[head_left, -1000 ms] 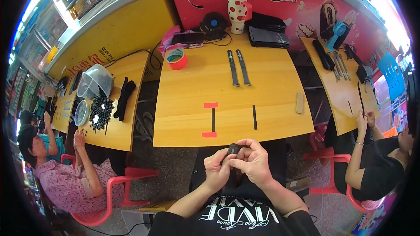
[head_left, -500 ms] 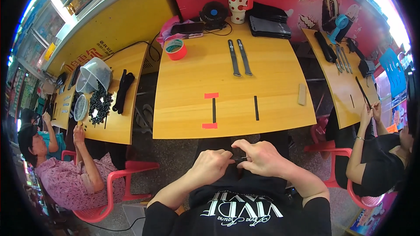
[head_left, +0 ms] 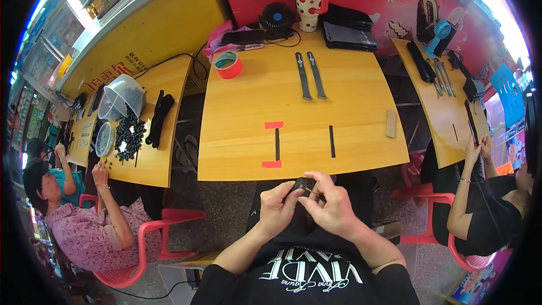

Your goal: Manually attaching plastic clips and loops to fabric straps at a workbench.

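Note:
My left hand (head_left: 276, 206) and my right hand (head_left: 334, 208) are close together in front of my body, just off the near edge of the wooden table (head_left: 243, 152). Both have their fingers closed around a dark, bunched black piece (head_left: 305, 183), possibly a strap; its exact kind is partly hidden. A thin, light sliver shows near my right fingertips. Beyond my hands, a black strip (head_left: 277, 144) lies between two pieces of red tape (head_left: 274, 125). To its right is a second black strip (head_left: 332, 141). Two dark grey straps (head_left: 303, 76) lie side by side farther back.
A red tape roll (head_left: 228, 65), phone (head_left: 243, 36), black fan (head_left: 277, 18), dotted tumbler (head_left: 308, 5) and stacked black pouches (head_left: 350, 35) line the back. At right lies a tan block (head_left: 390, 123). People sit at side tables; small black pieces (head_left: 131, 135) spill from a tub.
My hands have rotated upward and come closer to the table edge. The dark piece now shows bunched between my fingertips. At the right, the other person's black strip has shifted.

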Demonstrator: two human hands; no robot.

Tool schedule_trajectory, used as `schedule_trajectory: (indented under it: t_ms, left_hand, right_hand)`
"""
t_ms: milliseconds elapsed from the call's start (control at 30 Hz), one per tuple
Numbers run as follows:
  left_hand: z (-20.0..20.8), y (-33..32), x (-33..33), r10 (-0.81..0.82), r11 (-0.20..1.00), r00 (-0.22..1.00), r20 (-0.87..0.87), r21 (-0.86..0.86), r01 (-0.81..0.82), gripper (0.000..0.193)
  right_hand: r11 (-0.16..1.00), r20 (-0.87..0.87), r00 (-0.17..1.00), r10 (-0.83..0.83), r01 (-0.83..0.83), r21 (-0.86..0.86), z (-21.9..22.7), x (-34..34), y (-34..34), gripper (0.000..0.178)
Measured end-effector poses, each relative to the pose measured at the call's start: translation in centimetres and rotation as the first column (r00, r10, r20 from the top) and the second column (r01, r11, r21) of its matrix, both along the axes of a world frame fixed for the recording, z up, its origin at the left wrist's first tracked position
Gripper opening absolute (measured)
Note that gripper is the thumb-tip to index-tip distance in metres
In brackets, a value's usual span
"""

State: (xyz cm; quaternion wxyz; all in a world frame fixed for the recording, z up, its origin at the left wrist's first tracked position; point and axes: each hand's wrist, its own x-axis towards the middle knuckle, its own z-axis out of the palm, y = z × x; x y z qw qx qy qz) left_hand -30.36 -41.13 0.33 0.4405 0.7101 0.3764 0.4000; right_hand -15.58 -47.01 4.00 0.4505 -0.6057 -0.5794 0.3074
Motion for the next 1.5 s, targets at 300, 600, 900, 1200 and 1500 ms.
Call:
schedule_trajectory:
  t_ms: [300, 600, 900, 1200, 1500]
  left_hand:
    - [1.8, 0.2, -0.3, -0.25, 0.968, 0.965, 0.078, 0.018, 0.25, 0.009]
    - [0.0, -0.3, 0.1, -0.125, 0.971, 0.992, -0.035, 0.201, 0.13, 0.019]
    - [-0.2, -0.1, 1.5, 0.153, 0.892, 0.988, 0.023, 0.428, -0.148, 0.019]
    - [-0.5, 0.7, 2.8, 0.256, 0.967, 0.943, 0.211, -0.052, -0.251, 0.015]
    - [0.2, 0.3, 1.7, 0.139, 0.908, 0.901, 0.41, -0.416, 0.049, 0.014]
  right_hand:
    - [0.989, -0.219, 0.974, 0.055, -0.023, 0.146, -0.7, 1.1, 0.5, 0.057]
    - [0.96, 0.373, 0.925, -0.077, -0.032, 0.278, 0.8, -0.1, 0.9, 0.051]
    - [0.953, 0.424, 0.874, -0.238, 0.126, 0.274, 1.2, -3.1, 0.7, 0.053]
    - [0.904, 0.242, 0.927, -0.287, 0.179, 0.389, 0.0, -4.3, 2.5, 0.045]
    - [0.974, 0.068, 0.978, -0.196, 0.186, 0.128, 0.2, 0.4, 1.7, 0.03]
